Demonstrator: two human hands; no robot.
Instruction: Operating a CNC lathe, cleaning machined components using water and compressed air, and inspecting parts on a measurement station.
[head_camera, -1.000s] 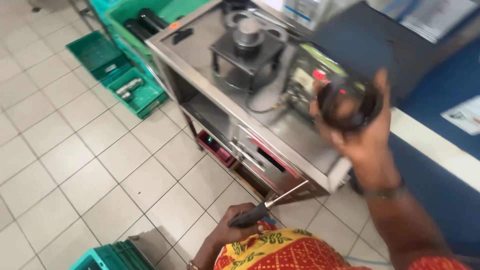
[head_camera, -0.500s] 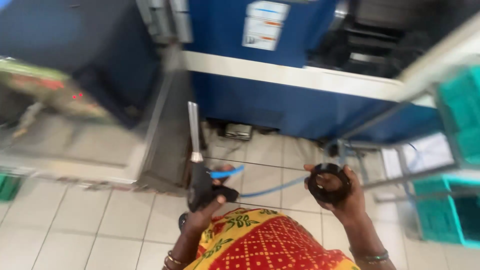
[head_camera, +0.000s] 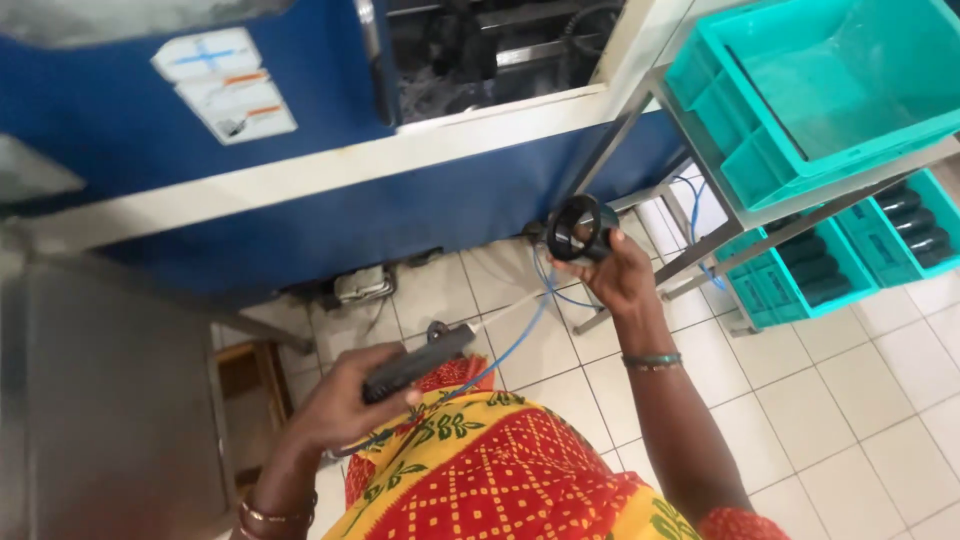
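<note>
Right hand (head_camera: 618, 270) raised over the tiled floor (head_camera: 850, 400), fingers wrapped on a black ring-shaped part (head_camera: 582, 228), held up near the lower edge of the blue machine (head_camera: 300, 190) and just beside the leg of the metal rack (head_camera: 700, 200). Left hand (head_camera: 345, 405) lower, close to the body, fingers closed round the dark handle of an air blow gun (head_camera: 425, 362), thin nozzle aimed toward the ring, tip a little apart from it. Blue hose (head_camera: 520, 335) trailing from the gun across the floor toward the machine's base. Teal crate (head_camera: 760, 150) on the rack's top shelf, more teal bins (head_camera: 800, 270) with dark cylindrical parts on the shelf beneath. Steel surface (head_camera: 110, 400) at the left edge.
</note>
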